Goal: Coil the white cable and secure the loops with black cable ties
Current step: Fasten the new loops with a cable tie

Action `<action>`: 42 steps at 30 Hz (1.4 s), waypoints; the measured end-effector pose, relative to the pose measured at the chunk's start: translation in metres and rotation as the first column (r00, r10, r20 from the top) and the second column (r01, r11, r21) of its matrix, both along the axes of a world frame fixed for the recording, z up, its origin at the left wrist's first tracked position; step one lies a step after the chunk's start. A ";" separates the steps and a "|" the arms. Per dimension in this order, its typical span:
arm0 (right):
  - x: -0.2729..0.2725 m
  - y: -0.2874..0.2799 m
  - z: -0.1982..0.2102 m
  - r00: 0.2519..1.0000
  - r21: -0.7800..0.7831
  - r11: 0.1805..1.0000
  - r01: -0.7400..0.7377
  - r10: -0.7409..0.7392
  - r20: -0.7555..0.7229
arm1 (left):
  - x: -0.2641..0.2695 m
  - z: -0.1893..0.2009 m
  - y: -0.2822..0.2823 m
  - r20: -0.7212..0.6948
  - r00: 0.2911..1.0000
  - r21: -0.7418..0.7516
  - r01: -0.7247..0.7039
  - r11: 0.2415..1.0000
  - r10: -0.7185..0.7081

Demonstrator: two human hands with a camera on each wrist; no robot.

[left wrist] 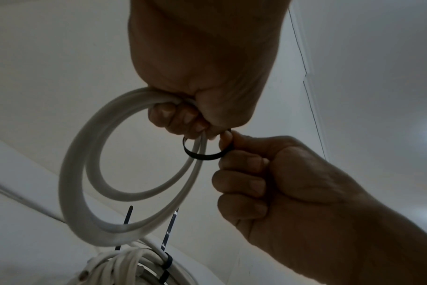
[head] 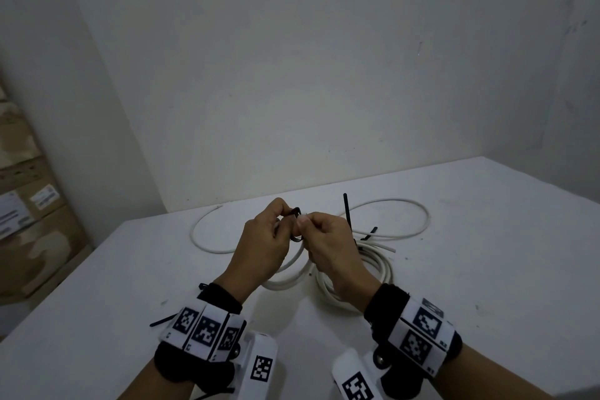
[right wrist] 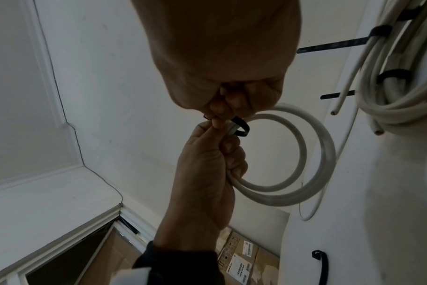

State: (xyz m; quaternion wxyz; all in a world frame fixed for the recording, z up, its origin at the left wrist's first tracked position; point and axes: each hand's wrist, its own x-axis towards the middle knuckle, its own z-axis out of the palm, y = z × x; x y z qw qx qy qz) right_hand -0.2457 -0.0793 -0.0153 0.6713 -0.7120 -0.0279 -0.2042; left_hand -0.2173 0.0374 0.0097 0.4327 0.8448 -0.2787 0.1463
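Coil bundle (head: 357,266) lies on the white table (head: 487,253), at about 4 o'clock from the hands. It already carries 2 black ties (right wrist: 394,76), tails sticking out uncut. Judged done for that part.

A second, smaller set of 2 loops (left wrist: 90,173) is lifted off the table between the hands. A black tie (left wrist: 205,155) circles both strands loosely, with a clear gap around them. Whether its tip is through the head cannot be told. Judged mid-step: the tie must be cinched.

More cable (head: 207,237) trails uncoiled at 10 o'clock, and a wide loop (head: 406,217) lies at 2 o'clock. So coiling is left too.

Left hand (head: 263,243): fingers curled tight round the loops, thumb and forefinger pinching the tie at 12 o'clock.

Right hand (head: 328,243): fist closed, thumb and forefinger pinching the tie's other side.

Spare ties (head: 162,321) lie by the left wrist, at 7 o'clock.
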 end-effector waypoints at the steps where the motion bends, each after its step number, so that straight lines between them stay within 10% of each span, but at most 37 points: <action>1: -0.001 0.000 0.001 1.000 0.000 1.000 0.001 -0.001 -0.006 | 0.001 -0.001 0.000 0.006 1.000 0.004 -0.004 1.000 0.004; 8: -0.001 -0.009 0.006 0.995 -0.034 0.998 -0.061 0.058 -0.087 | 0.005 -0.008 0.007 -0.045 0.999 0.015 0.006 1.000 -0.005; 12: 0.002 -0.019 0.005 0.995 -0.331 0.942 0.057 -0.083 -0.064 | 0.005 -0.009 0.011 -0.092 0.996 0.038 0.000 0.999 0.004; 19: 0.004 -0.027 0.005 0.973 -0.519 0.852 0.067 0.059 0.222 | 0.004 -0.012 0.002 -0.101 0.995 0.055 0.001 0.998 0.005; 34: -0.004 -0.024 0.003 0.919 -0.398 0.897 0.193 -0.024 0.392 | 0.006 -0.011 0.000 -0.129 0.992 0.068 0.013 0.998 -0.004; 42: 0.001 -0.028 0.017 0.983 -0.515 0.854 0.072 0.026 0.180 | 0.001 -0.019 0.003 -0.090 0.995 0.142 0.045 0.989 -0.032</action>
